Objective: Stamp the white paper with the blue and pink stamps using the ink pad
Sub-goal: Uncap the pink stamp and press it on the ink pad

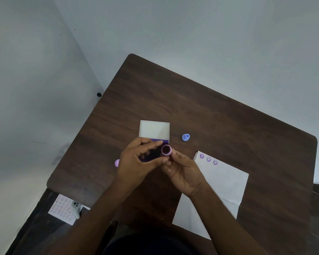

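My right hand (pixel 182 172) holds the pink stamp (pixel 166 150) by its handle, with the dark inked face turned up toward me. My left hand (pixel 136 161) curls over the ink pad (pixel 159 140), index finger and thumb around its dark purple base, fingertips close to the stamp. The pad's white lid (pixel 154 130) lies open behind it. On the table to the right of the pad stands the blue stamp (pixel 185 137). The white paper (pixel 223 181) lies at the right and carries three purple prints along its top edge.
A small pink piece (pixel 117 163) lies just left of my left hand, partly hidden. The dark wooden table (pixel 191 100) meets a grey wall behind. Below the table's left corner are a dotted white sheet (pixel 63 208) and a small white ghost figure (pixel 76 207).
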The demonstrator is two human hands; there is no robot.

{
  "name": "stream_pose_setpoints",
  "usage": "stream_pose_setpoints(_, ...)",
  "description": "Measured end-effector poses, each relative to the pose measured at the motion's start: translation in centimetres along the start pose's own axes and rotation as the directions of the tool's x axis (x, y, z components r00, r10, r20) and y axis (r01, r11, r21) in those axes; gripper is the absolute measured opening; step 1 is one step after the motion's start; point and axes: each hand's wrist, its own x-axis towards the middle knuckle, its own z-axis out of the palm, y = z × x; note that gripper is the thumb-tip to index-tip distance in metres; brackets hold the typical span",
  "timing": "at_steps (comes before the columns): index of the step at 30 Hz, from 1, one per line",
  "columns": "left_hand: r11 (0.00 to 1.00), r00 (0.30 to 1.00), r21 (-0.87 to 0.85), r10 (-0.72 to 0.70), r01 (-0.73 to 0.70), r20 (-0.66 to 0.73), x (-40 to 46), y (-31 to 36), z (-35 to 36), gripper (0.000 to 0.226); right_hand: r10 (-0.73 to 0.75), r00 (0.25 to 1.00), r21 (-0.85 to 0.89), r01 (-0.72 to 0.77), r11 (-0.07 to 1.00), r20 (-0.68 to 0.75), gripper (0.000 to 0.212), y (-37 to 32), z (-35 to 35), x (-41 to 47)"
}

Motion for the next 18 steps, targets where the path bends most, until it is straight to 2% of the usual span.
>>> stream_pose_setpoints(2, 0.998, 0.999, 0.040, -0.047, 0.048, -0.024, -0.1, -1.6, -0.2, 0.054, -0.075, 0.979, -0.331, 0.008, 0.943, -0.189, 0.024, -0.5, -0.3, 0.9)
stream_pose_setpoints(3, 0.994, 0.996, 0.067, -0.079, 0.081, -0.030, -0.2, -2.5, -0.3, 0.054, -0.146, 0.949, -0.515, -0.020, 0.857, -0.279, 0.020, -0.6, -0.5, 1.3)
stream_pose_setpoints(4, 0.989, 0.994, 0.102, -0.108, 0.111, -0.032, -0.3, -3.3, -0.4, 0.052, -0.249, 0.905, -0.685, -0.060, 0.726, -0.344, 0.017, -0.6, -0.6, 1.8)
stream_pose_setpoints(6, 0.968, 0.989, 0.201, -0.146, 0.147, -0.021, -0.4, -4.9, -0.3, 0.050, -0.458, 0.832, -0.912, -0.129, 0.389, -0.313, 0.018, -0.1, -0.7, 2.9)
stream_pose_setpoints(8, 0.937, 0.985, 0.308, -0.174, 0.166, 0.001, -0.5, -6.0, 0.0, 0.051, -0.530, 0.821, -0.977, -0.169, 0.128, -0.212, 0.021, 0.5, -0.6, 4.1)
stream_pose_setpoints(10, 0.916, 0.986, 0.373, -0.166, 0.149, 0.014, -0.4, -6.9, 0.4, 0.053, -0.544, 0.821, -0.976, -0.218, -0.016, -0.175, 0.020, 1.1, -0.4, 5.1)
stream_pose_setpoints(11, 0.909, 0.987, 0.392, -0.158, 0.138, 0.018, -0.3, -7.2, 0.6, 0.053, -0.532, 0.833, -0.967, -0.237, -0.091, -0.154, 0.018, 1.3, -0.5, 5.6)
stream_pose_setpoints(14, 0.887, 0.989, 0.442, -0.149, 0.132, 0.005, 0.1, -8.2, 1.1, 0.057, -0.379, 0.926, -0.865, -0.187, -0.465, 0.003, 0.025, 2.5, -0.8, 6.5)
stream_pose_setpoints(15, 0.871, 0.989, 0.475, -0.146, 0.128, 0.000, 0.2, -8.5, 1.4, 0.060, -0.340, 0.940, -0.842, -0.174, -0.511, 0.013, 0.031, 2.9, -0.9, 6.5)
stream_pose_setpoints(18, 0.809, 0.989, 0.575, -0.146, 0.118, 0.003, 0.5, -9.3, 1.8, 0.071, -0.346, 0.938, -0.838, -0.176, -0.516, 0.015, 0.042, 4.1, -1.2, 6.6)
